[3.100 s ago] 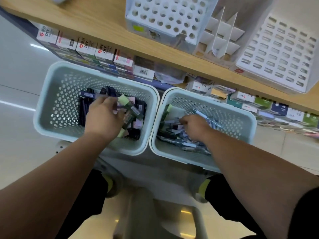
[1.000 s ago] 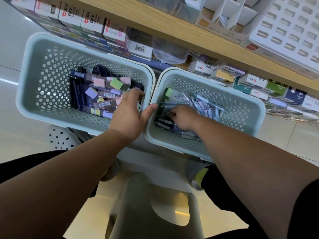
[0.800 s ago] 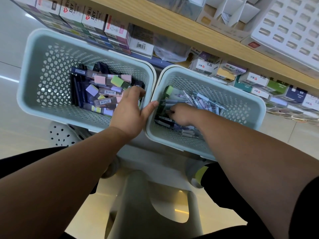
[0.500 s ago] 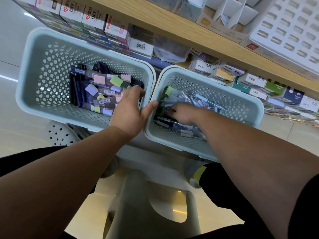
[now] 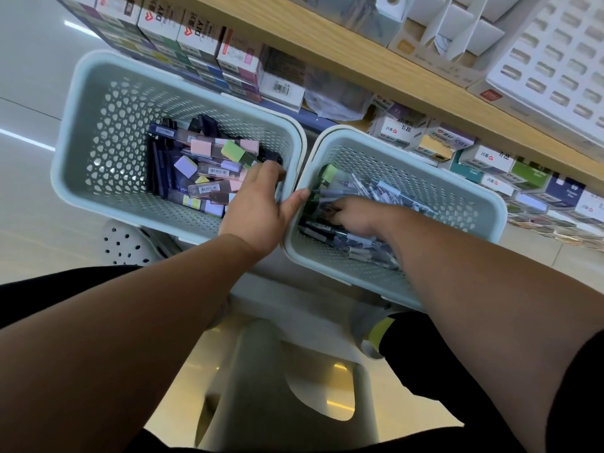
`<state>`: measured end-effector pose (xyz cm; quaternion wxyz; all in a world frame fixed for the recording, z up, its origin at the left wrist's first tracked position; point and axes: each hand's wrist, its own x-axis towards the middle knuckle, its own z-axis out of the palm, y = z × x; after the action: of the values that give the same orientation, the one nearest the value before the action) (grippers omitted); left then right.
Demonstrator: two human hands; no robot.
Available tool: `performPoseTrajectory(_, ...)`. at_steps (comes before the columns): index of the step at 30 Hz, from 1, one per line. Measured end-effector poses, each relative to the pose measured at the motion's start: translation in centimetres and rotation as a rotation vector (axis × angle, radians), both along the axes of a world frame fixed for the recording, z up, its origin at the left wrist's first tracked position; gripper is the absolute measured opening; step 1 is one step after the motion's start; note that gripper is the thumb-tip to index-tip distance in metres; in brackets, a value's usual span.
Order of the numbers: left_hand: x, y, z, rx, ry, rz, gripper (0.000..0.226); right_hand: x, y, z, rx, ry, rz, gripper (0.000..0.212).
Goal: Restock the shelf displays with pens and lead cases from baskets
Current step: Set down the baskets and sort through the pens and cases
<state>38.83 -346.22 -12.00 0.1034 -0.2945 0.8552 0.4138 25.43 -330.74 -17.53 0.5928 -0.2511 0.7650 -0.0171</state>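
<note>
Under the wooden shelf (image 5: 359, 60), over pale floor (image 5: 32, 197), my left grip (image 5: 258, 207) hooks the left basket (image 5: 81, 103) by crosswise lead cases (image 5: 209, 173); right grip (image 5: 354, 217) curls among pens (image 5: 371, 188), hold unclear.

Both arms (image 5: 137, 338) are bare. Black trousers (image 5: 441, 371) show beside the stool (image 5: 261, 393), a black sleeve (image 5: 585, 393) further right.

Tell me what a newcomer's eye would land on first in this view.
Two pale perforated baskets sit side by side below the wooden shelf: the left basket holds pastel lead cases, the right basket a heap of pens. The left hand lies across the rims where they meet, fingers reaching into the left one, while the right hand digs into the pens.
</note>
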Motion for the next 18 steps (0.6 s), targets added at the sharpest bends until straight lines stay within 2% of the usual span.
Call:
performPoseTrajectory(6,0.0,0.0,0.0,-0.004,-0.002,0.0,0.046,-0.2,0.4,-0.4,-0.019,0.014,-0.027,0.036)
performPoseTrajectory(11,0.1,0.1,-0.2,0.006,0.006,0.031,0.048,-0.1,1.7,0.0,-0.023,-0.049,-0.045,0.037)
performPoseTrajectory(18,0.1,0.0,-0.3,-0.001,0.015,0.006,0.046,1.0,0.9,-0.8,-0.039,0.02,-0.02,0.031)
